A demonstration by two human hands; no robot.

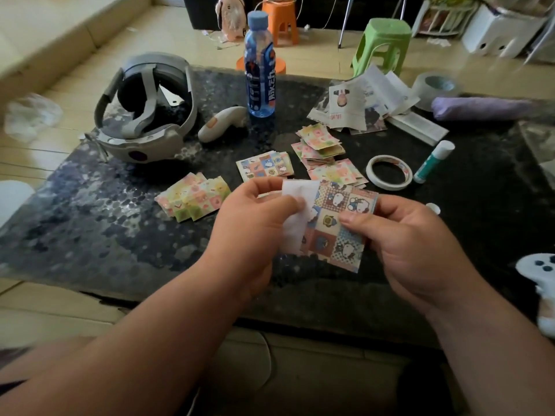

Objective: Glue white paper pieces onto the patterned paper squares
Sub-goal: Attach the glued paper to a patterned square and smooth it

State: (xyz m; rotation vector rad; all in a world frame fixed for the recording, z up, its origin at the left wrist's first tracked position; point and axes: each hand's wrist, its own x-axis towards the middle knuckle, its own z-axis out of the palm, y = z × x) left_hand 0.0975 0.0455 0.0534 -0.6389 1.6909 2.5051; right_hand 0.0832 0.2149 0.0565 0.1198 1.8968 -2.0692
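Above the middle of the table's (pixel 120 235) near edge, the left hand (pixel 255 217) pinches a white paper piece (pixel 292 235) between thumb and curled fingers. The piece overlaps the left side of a patterned paper square (pixel 326 243), which the right hand (pixel 405 244) grips by its right edge, thumb on top. Piles of patterned squares (pixel 321 145) lie mid-table, with a tape ring (pixel 389 172) and a glue stick (pixel 432 162) toward the right edge.

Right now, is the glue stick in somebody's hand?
No, the glue stick lies on the table beside the tape roll, untouched by the left hand or right hand.
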